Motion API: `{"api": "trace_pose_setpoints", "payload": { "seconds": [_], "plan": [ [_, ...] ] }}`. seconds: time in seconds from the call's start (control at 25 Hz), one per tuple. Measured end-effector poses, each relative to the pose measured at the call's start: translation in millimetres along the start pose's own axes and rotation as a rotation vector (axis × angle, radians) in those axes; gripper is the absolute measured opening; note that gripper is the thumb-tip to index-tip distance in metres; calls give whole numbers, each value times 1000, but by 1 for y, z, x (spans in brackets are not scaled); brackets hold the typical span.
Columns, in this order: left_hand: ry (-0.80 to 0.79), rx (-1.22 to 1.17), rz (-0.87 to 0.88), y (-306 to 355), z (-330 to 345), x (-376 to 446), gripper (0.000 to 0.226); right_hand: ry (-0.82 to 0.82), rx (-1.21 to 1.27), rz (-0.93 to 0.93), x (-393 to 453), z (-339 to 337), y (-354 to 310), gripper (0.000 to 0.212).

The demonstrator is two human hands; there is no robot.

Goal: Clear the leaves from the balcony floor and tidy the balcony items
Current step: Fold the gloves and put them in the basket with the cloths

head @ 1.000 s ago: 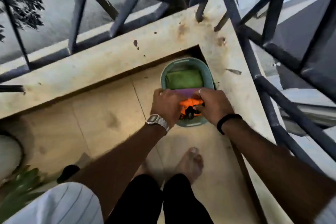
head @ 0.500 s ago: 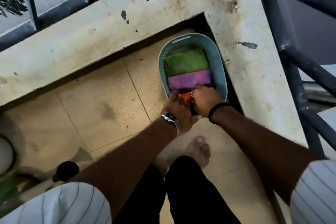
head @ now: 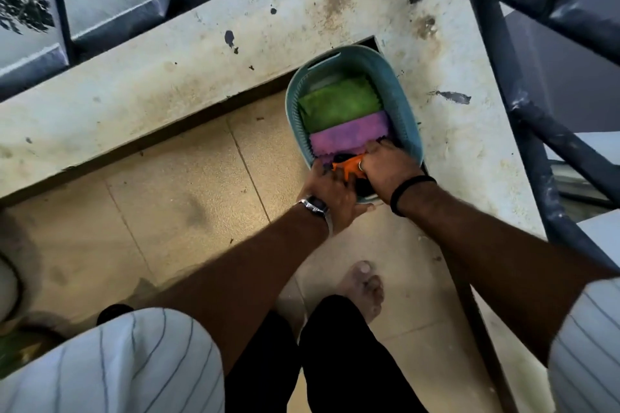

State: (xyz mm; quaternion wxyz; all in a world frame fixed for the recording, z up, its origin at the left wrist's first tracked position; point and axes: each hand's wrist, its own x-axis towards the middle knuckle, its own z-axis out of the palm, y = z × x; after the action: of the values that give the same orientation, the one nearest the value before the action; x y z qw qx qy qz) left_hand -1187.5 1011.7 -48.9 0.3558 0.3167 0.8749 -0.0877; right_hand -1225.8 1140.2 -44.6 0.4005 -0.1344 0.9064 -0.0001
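Two hands are seen in the head view, both reaching into the near end of a teal basket (head: 407, 117) that is set on the balcony floor (head: 174, 198), tucked into the far right corner where the two stained ledges (head: 167, 77) meet. The left hand (head: 330, 193), worn with a wristwatch (head: 313, 204), is placed at the basket's near left rim; its fingers are curled down onto an orange cloth (head: 349, 166), though how firmly the cloth is gripped cannot be told. The right hand (head: 389, 166), marked by a ring and a black wristband (head: 411, 193), is laid over the same cloth from the right, with its fingers bent downward into the basket; whether the cloth is pinched or merely pressed cannot be told. Something dark is glimpsed under the orange cloth but cannot be identified.

Inside the basket, a green cloth (head: 339, 104) is folded flat at the far end, and a purple cloth (head: 349, 137) is laid just beside it toward the near end, touching the orange one. A few small dark specks of debris are scattered on the tan tiles to the left of the basket. A bare foot (head: 364, 288) is planted on the floor near the basket. Dark metal railings (head: 523, 84) are fixed along both ledges. A patch of green foliage (head: 13, 350) is partly seen at the lower left edge.
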Motion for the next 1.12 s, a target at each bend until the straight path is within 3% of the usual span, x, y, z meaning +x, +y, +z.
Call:
{"api": "trace_pose_setpoints", "payload": {
  "seconds": [0.2,0.36,0.44,0.6,0.72,0.8,0.84,1.12],
  "plan": [
    [-36,-15,-46,1,-13,-13,85,-154,87,-14,-20,-14,-9,29],
    [25,-76,-92,12,-28,-66,90,-104,14,-20,-65,-3,-12,55],
    [-23,-76,-64,21,-28,-117,86,-107,8,-24,-105,-4,-28,63],
    [-109,-132,-23,40,-26,-246,73,-238,133,-53,-217,-3,-89,56],
    [-167,-240,-209,54,-36,-342,79,-359,276,-2,-300,-17,-126,64],
    [-400,-386,-272,63,-60,-406,70,-432,200,-93,-355,-51,-145,55],
    [-428,-458,-315,68,-73,-433,69,-425,135,-142,-381,-71,-153,54],
    [95,-697,-813,66,-169,-559,75,-50,-126,-246,-465,-216,-216,81]
  ]
}}
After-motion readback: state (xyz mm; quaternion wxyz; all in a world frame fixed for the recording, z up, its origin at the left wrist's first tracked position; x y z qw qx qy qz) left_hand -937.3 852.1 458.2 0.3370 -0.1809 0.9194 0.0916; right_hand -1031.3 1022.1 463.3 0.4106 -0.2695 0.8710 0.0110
